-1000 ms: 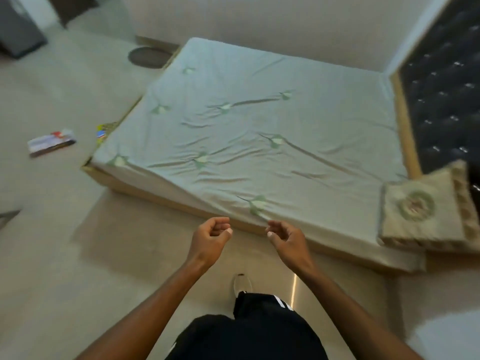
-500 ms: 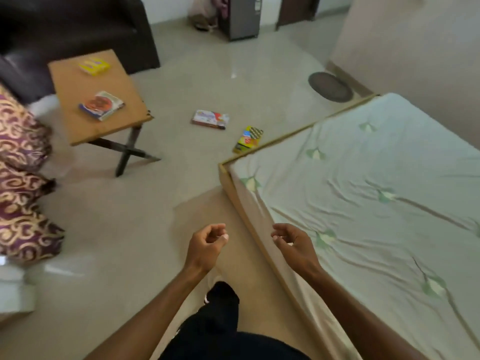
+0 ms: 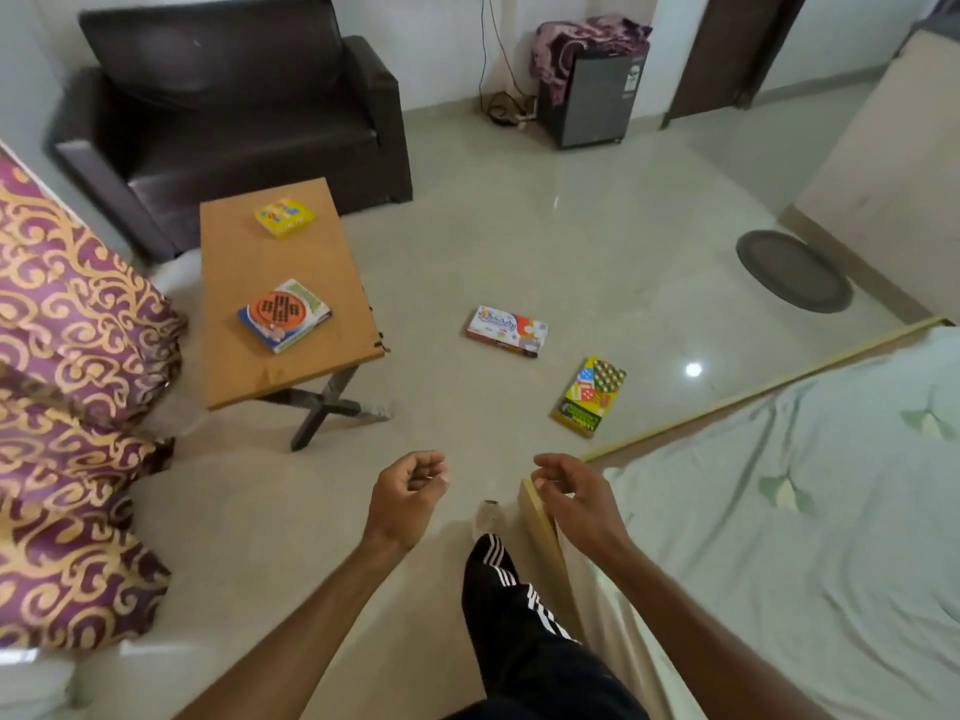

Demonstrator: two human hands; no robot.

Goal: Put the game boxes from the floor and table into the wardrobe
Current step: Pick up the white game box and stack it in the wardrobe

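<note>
With four game boxes scattered ahead, two on the floor [image 3: 519,241] and two on the table [image 3: 244,262], the left hand [image 3: 405,498] and right hand [image 3: 574,498] hang loosely curled and empty, ready to collect them.

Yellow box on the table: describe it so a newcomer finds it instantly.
Find the wooden table in front of the dark sofa. Two boxes lie on it; the yellow box is at the far end, nearest the sofa. It is smaller and plain yellow, unlike the box with the orange circle.
</note>
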